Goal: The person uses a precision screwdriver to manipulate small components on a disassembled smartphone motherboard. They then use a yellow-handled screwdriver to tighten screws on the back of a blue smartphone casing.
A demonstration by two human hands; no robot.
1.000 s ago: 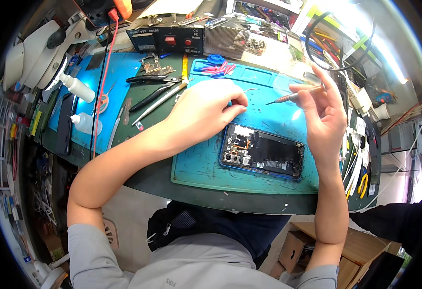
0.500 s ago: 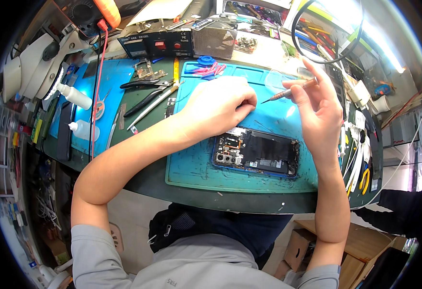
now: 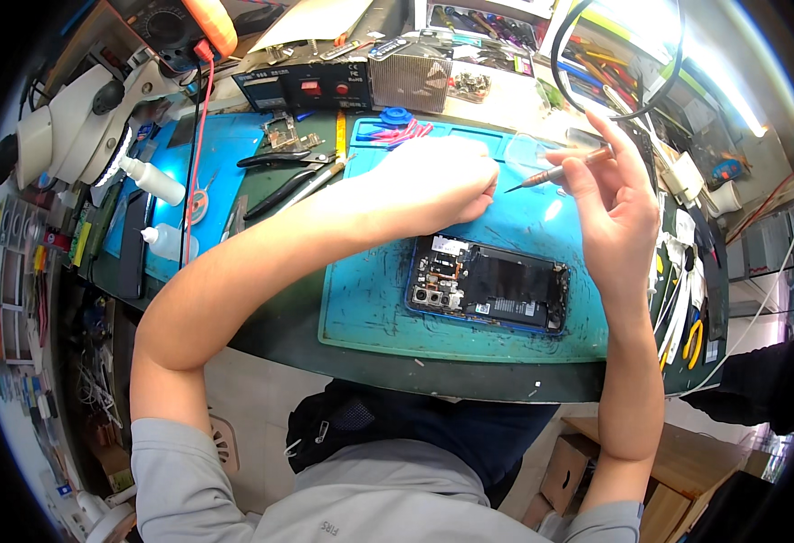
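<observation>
An opened smartphone point(image 3: 515, 288) lies on the blue work mat point(image 3: 365, 330), its battery, circuit parts and camera lenses bare. Above its far edge is my left hand point(image 3: 442, 185), fingers curled closed; whatever they pinch, if anything, is hidden beneath them. My right hand point(image 3: 619, 213) grips a slim copper-coloured screwdriver point(image 3: 542, 176) between thumb and fingers. Its dark tip points left toward my left fingers, with a small gap between. Neither hand touches the phone.
Black-handled pliers point(image 3: 279, 185) and white tweezers point(image 3: 315, 185) lie left of the mat. Pink and blue picks point(image 3: 401, 131) sit on its far edge. White bottles point(image 3: 157, 181), a microscope point(image 3: 71, 127) and a multimeter point(image 3: 166, 32) stand left. Yellow-handled pliers point(image 3: 694, 342) lie right.
The whole view has shifted slightly. Both hands are a little further right over the mat, the screwdriver with them. My left forearm now covers more of the tweezers.
</observation>
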